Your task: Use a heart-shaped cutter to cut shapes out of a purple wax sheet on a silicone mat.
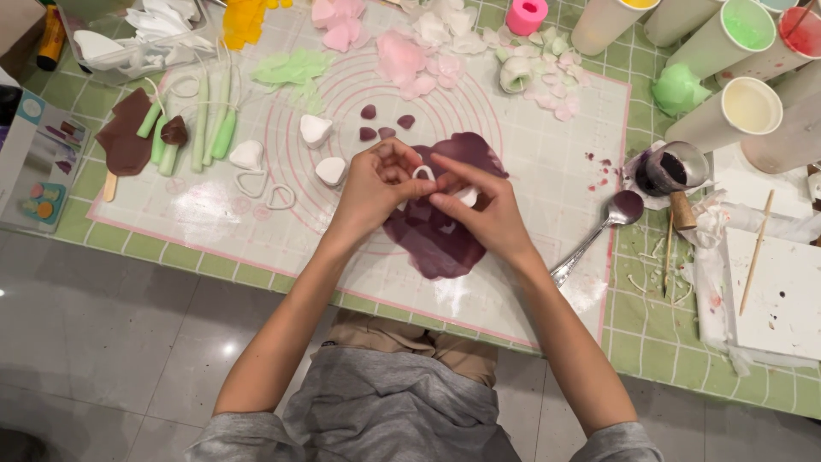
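Grip: both hands pinch one small white cutter [423,174]; left hand [376,184] closes on it from 9 o'clock, right hand [479,210] from 3 o'clock, fingertips meeting over it.
Cutter position: above the upper middle of the rolled purple sheet [440,231]; whether it touches the sheet cannot be told.
Technique: judged best held level and gripped evenly on both sides, so that the edge bites cleanly.
Sheet: thin, matte, irregular outline, notched where pieces are missing.
Cut pieces: small purple petals [380,124] at 11 o'clock, smooth and rounded.
Mat: translucent silicone mat [547,171] with pink concentric rings and border.
White cutters: heart-shaped cutters [256,171] at 9 o'clock, glossy plastic.
Spoon: metal spoon [611,218] at 3 o'clock, its bowl stained purple.
Cups: tall pale cups [744,107] at 2 o'clock, holding coloured material.
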